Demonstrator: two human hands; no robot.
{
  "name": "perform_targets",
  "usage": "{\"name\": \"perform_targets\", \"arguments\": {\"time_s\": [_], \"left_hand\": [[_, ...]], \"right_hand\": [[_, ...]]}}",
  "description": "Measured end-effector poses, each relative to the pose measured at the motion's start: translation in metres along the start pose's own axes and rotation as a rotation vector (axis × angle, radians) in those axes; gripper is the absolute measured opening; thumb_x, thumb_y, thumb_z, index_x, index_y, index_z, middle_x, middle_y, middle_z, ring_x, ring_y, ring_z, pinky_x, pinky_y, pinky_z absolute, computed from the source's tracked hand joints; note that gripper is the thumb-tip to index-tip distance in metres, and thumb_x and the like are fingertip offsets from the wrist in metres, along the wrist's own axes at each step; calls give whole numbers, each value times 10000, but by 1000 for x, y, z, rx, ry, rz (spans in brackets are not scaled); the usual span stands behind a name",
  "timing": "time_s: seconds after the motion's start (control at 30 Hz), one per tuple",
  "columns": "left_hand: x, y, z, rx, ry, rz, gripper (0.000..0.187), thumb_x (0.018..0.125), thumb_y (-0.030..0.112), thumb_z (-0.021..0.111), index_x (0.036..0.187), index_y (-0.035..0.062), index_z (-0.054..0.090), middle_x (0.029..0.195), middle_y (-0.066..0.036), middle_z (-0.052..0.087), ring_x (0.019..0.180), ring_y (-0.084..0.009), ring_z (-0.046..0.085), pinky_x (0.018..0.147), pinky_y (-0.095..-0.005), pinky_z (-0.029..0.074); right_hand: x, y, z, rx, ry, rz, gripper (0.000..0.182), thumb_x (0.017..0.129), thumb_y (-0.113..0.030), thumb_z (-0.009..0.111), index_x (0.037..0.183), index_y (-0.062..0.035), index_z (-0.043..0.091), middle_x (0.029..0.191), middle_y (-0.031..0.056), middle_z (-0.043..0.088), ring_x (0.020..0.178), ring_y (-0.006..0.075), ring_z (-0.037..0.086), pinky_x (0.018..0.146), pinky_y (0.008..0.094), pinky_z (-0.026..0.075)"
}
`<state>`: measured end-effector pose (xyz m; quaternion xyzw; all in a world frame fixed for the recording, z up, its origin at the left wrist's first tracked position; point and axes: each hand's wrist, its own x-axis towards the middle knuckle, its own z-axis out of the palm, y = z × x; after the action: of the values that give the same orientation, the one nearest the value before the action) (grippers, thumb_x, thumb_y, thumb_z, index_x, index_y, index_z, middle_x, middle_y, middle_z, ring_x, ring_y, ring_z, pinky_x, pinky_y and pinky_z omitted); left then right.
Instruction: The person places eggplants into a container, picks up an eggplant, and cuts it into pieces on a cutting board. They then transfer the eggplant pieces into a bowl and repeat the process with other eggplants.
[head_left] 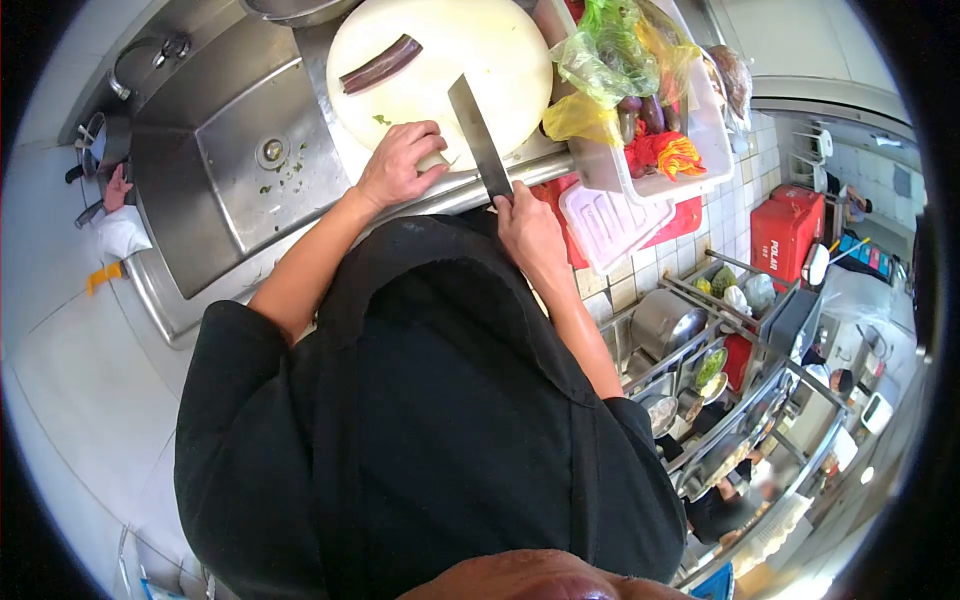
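A round white cutting board lies in front of me. My left hand is at its near edge, fingers curled round a pale, whitish piece of food that is partly hidden by them. The handle of a cleaver is in my right hand, which is closed on it. Its broad blade points away from me over the board, a little to the right of my left hand. Farther back on the board rests a length of dark purple eggplant. A small green scrap lies nearer.
To the left is a steel sink with green scraps round its drain. A white bin of bagged vegetables and eggplants stands right of the board, above a pink lid. Metal shelving with pots runs along the right. Other people are farther off.
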<state>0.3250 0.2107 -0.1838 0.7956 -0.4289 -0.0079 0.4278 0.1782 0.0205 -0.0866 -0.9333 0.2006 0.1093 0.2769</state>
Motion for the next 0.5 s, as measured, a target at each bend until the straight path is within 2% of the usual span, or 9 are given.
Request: {"name": "perform_targets", "arguments": {"time_s": [0.07, 0.17, 0.37, 0.5], "left_hand": [[3, 1, 2, 11, 25, 17, 281, 802, 170, 773, 1038, 44, 690, 1141, -125, 638, 1095, -322, 606, 963, -420, 463], [8, 3, 7, 41, 63, 26, 277, 799, 204, 771, 1016, 60, 679, 1131, -106, 636, 1071, -305, 613, 930, -410, 449], [6, 3, 11, 56, 84, 12, 281, 783, 196, 770, 1009, 53, 686, 1127, -109, 641, 1074, -302, 610, 932, -403, 437], [2, 3, 12, 35, 63, -23, 284, 772, 181, 773, 1005, 41, 691, 1119, -114, 645, 1078, -301, 603, 951, -404, 430]], "right_hand": [[-6, -5, -4, -26, -25, 16, 313, 1003, -254, 600, 1152, 19, 629, 800, 308, 678, 810, 506, 672, 748, 593, 522], [-14, -6, -5, -114, -11, -55, 207, 1000, -232, 588, 1008, -25, 579, 731, 278, 671, 734, 492, 681, 701, 587, 546], [-17, -5, -10, -177, 0, -104, 195, 1000, -217, 580, 1001, -22, 580, 722, 275, 671, 727, 483, 687, 692, 576, 552], [-1, 1, 15, -128, -51, -94, 214, 1002, -211, 573, 995, 3, 591, 772, 296, 683, 750, 492, 688, 705, 578, 553]]}}
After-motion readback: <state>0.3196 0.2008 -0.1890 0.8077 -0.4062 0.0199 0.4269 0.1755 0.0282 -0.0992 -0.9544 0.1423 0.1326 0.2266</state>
